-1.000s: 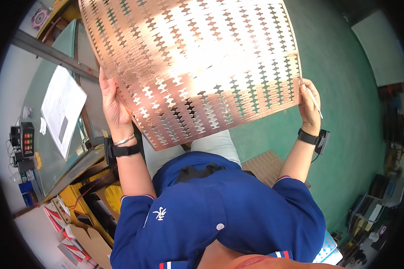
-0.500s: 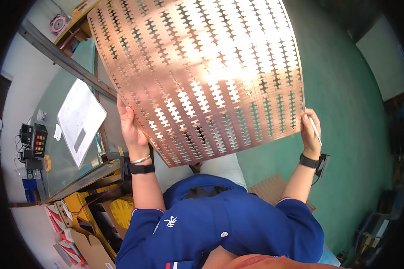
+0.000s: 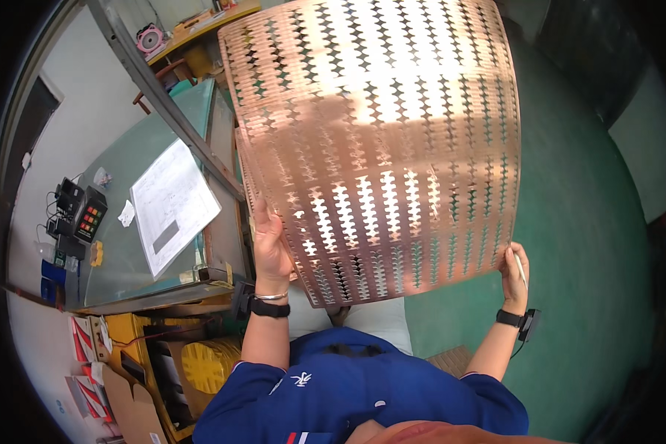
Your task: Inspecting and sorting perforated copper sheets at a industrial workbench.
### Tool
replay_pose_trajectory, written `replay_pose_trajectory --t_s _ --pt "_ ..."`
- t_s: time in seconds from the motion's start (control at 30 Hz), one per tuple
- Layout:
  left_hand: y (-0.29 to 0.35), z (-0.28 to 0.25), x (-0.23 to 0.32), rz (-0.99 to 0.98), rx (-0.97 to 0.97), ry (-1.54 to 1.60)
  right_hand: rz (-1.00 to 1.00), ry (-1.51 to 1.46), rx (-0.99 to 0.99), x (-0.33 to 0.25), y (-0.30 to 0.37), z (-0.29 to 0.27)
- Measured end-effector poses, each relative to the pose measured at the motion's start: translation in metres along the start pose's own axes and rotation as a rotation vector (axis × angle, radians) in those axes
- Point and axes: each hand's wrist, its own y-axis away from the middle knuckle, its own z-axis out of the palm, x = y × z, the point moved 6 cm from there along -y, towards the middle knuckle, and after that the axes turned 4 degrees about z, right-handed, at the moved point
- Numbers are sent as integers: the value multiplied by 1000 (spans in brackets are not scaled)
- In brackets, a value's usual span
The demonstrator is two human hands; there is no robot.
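Note:
A large copper-coloured sheet [image 3: 414,148], punched with rows of scalloped slots, is held up in front of my body. My left hand [image 3: 272,251] grips its left edge near the lower corner, fingers mostly hidden behind it. Along that edge a second layer shows; whether it is a separate sheet I cannot tell. At the lower right edge, my right hand [image 3: 513,281] pinches the sheet between thumb and fingers. A thin white stick [image 3: 521,269], perhaps a pen, is also tucked in that hand. Strong light glares off the upper part of the sheet.
On the left stands a glass-topped table [image 3: 118,274] bearing a paper drawing [image 3: 177,200] and a black device with coloured keys [image 3: 90,214]. A metal post [image 3: 163,103] rises close to the sheet's left side. Below are a yellow shelf [image 3: 137,337] and cardboard [image 3: 129,392]. Green floor [image 3: 570,244] lies to the right.
The view has swung left, so the table and post appear further right. The sheet has shifted right and sits straighter, less tilted. Both hands keep their hold at its edges.

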Motion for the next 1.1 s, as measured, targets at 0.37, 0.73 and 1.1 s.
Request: replay_pose_trajectory --t_s 0.37,0.73,1.1 --pt "4 7 -9 -55 -80 26 51 -46 61 26 -1 -3" --pt "1 6 -9 -35 -52 -50 48 -138 28 37 -1 -14" --pt "-7 -13 -20 -29 75 -21 56 -685 130 26 1 5"
